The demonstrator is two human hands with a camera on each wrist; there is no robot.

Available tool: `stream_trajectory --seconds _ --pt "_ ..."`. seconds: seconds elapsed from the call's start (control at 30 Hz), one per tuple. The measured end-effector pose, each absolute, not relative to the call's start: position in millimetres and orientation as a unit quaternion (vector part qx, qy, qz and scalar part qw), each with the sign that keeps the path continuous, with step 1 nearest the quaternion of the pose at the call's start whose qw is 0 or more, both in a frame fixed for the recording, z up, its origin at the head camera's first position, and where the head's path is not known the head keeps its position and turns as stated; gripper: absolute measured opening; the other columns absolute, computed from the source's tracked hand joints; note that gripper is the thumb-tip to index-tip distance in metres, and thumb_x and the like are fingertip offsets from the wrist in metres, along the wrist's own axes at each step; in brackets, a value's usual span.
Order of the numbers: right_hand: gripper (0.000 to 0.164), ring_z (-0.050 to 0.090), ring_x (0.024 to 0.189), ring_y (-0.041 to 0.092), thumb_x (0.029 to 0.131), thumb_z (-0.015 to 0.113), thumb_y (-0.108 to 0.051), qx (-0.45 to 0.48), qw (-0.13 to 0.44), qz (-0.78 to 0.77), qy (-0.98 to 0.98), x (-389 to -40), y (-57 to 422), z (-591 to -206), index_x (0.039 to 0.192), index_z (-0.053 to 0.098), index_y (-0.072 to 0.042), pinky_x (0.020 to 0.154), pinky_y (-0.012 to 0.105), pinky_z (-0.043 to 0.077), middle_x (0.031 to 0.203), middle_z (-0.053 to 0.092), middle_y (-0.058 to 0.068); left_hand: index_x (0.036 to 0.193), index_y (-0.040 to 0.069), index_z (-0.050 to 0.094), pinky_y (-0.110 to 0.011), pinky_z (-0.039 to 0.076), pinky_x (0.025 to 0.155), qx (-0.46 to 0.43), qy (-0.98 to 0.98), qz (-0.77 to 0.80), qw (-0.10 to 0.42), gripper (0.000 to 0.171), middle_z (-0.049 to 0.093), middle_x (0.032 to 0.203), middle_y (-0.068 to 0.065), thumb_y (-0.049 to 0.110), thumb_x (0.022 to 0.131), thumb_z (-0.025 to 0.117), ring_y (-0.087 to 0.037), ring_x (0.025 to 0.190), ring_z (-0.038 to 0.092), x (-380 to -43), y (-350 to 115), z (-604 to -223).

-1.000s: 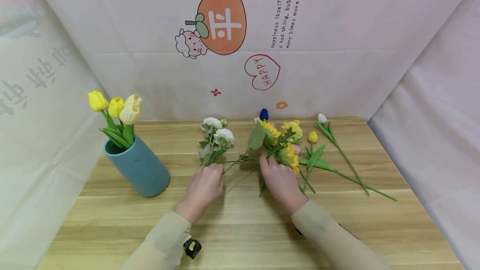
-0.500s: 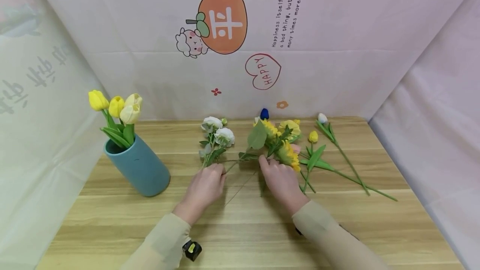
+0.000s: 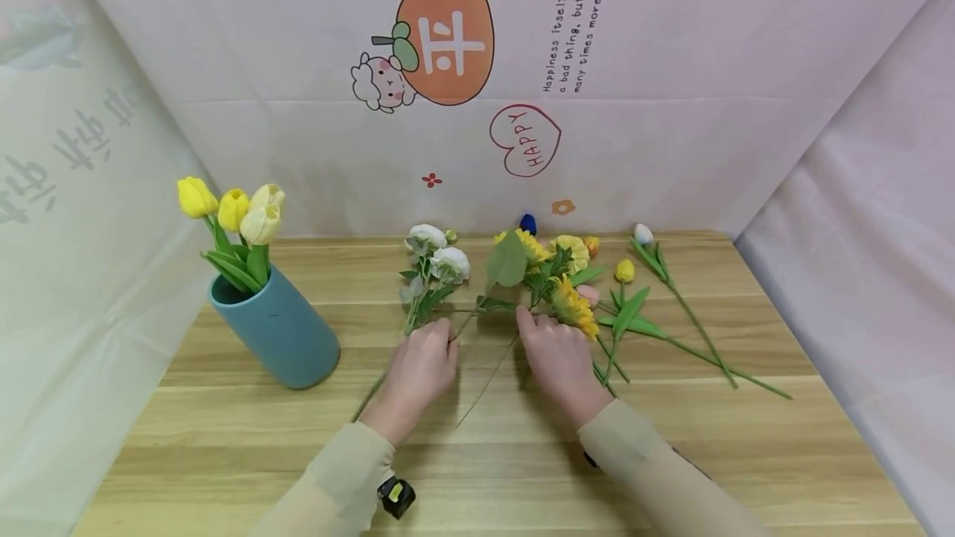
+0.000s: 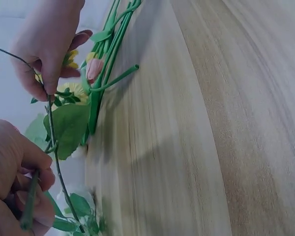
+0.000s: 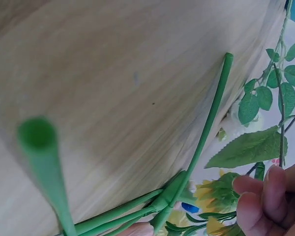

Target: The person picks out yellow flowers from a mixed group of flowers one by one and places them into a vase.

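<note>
In the head view, my left hand (image 3: 419, 367) grips a green flower stem (image 4: 30, 199), its end sticking out of the curled fingers. White flowers (image 3: 451, 265) lie just beyond this hand; I cannot tell whether the gripped stem is theirs. My right hand (image 3: 558, 359) pinches a thin dark stem (image 4: 59, 169) between thumb and fingers, close to the yellow sunflowers (image 3: 573, 305). A broad green leaf (image 3: 507, 259) stands between the hands. One thin stem (image 3: 485, 388) slants down over the table. Where the stems join is partly hidden by the fingers.
A blue vase (image 3: 279, 330) holding yellow and cream tulips (image 3: 197, 199) stands tilted in view at left. Loose flowers lie at right, including a yellow tulip (image 3: 624, 272) and a white tulip (image 3: 643, 234). White printed cloth (image 3: 656, 147) hangs behind the wooden table (image 3: 477, 487).
My left hand has shifted slightly right, and a stem end now shows below it. The sunflowers and leaf have turned a little, and the thin stem reaches lower between the hands.
</note>
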State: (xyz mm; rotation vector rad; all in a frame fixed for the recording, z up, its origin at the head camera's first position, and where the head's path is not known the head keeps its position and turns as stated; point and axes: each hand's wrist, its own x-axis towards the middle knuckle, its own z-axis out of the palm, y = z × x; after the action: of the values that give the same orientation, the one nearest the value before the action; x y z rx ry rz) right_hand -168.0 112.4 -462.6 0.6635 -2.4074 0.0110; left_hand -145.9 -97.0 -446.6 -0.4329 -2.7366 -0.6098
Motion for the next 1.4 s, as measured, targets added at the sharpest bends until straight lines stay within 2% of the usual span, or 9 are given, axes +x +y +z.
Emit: stream_trajectory --seconds 0.23,0.5,0.8,0.93,1.0,1.1,1.27,1.33,1.4 --pt "0.025 0.042 0.035 0.016 0.084 0.063 0.005 0.247 0.354 0.019 -0.902 -173 114 -465 0.108 0.062 0.000 0.025 0.032 0.035 0.068 0.064 0.013 0.074 0.012 0.051 -0.037 0.050 0.044 -0.162 -0.951 -0.217 0.151 0.023 0.057 0.066 -0.001 0.006 0.083 0.071 -0.022 0.055 0.059 -142 -90 -444" --pt "0.025 0.038 0.032 0.015 0.086 0.057 0.005 0.245 0.385 0.027 -0.889 -172 116 -466 0.109 0.065 -0.001 0.024 0.032 0.032 0.069 0.065 0.012 0.075 0.012 0.052 -0.031 0.048 0.047 -0.109 -0.950 -0.268 0.116 0.021 0.059 0.066 0.000 0.006 0.085 0.069 -0.016 0.057 0.057 -151 -89 -446" --pt "0.028 0.044 0.034 0.017 0.087 0.060 0.002 0.220 0.343 0.084 -0.909 -176 123 -477 0.115 0.056 0.002 0.026 0.032 0.036 0.059 0.057 0.010 0.074 0.014 0.052 -0.028 0.043 0.043 -0.085 -0.943 -0.310 0.089 0.022 0.058 0.065 0.000 0.010 0.089 0.067 -0.012 0.051 0.050 -157 -94 -449" --pt "0.017 0.040 0.034 0.014 0.089 0.056 -0.003 0.228 0.327 0.137 -0.907 -173 123 -479 0.106 0.057 0.000 0.026 0.031 0.034 0.051 0.049 0.003 0.074 0.014 0.053 -0.026 0.042 0.041 -0.093 -0.941 -0.311 0.096 0.021 0.060 0.066 0.000 0.009 0.089 0.068 -0.010 0.049 0.049 -157 -95 -452" --pt "0.010 0.041 0.036 0.012 0.090 0.056 -0.005 0.224 0.299 0.174 -0.911 -170 122 -481 0.099 0.061 -0.002 0.028 0.030 0.035 0.052 0.051 0.001 0.075 0.013 0.054 -0.026 0.042 0.042 -0.096 -0.940 -0.312 0.100 0.020 0.062 0.068 -0.001 0.008 0.088 0.068 -0.010 0.051 0.050 -156 -96 -453" --pt "0.015 0.047 0.043 0.009 0.094 0.057 -0.012 0.180 0.204 0.270 -0.924 -167 118 -482 0.100 0.069 -0.004 0.036 0.029 0.042 0.063 0.062 0.003 0.077 0.012 0.055 -0.026 0.043 0.043 -0.103 -0.936 -0.320 0.100 0.017 0.063 0.070 -0.002 0.008 0.089 0.067 -0.010 0.052 0.051 -156 -95 -453" --pt "0.038 0.054 0.043 0.017 0.101 0.051 -0.030 0.035 -0.040 0.546 -0.836 -166 114 -484 0.130 0.057 -0.007 0.040 0.036 0.051 0.081 0.067 0.015 0.079 0.011 0.056 -0.026 0.044 0.044 -0.113 -0.934 -0.323 0.104 0.015 0.064 0.071 -0.003 0.009 0.090 0.066 -0.010 0.052 0.051 -154 -91 -453" --pt "0.042 0.052 0.040 0.020 0.102 0.050 -0.032 -0.011 -0.090 0.648 -0.756 -166 113 -485 0.136 0.051 -0.007 0.036 0.038 0.050 0.086 0.064 0.022 0.078 0.012 0.056 -0.027 0.044 0.044 -0.117 -0.934 -0.321 0.107 0.015 0.063 0.069 -0.002 0.009 0.089 0.067 -0.010 0.052 0.051 -154 -89 -454" --pt "0.042 0.049 0.041 0.017 0.101 0.052 -0.030 -0.028 -0.100 0.721 -0.685 -168 112 -486 0.135 0.051 -0.004 0.037 0.034 0.050 0.087 0.061 0.022 0.078 0.013 0.056 -0.027 0.044 0.044 -0.120 -0.935 -0.316 0.112 0.016 0.062 0.068 -0.001 0.009 0.089 0.067 -0.010 0.052 0.051 -153 -88 -455"
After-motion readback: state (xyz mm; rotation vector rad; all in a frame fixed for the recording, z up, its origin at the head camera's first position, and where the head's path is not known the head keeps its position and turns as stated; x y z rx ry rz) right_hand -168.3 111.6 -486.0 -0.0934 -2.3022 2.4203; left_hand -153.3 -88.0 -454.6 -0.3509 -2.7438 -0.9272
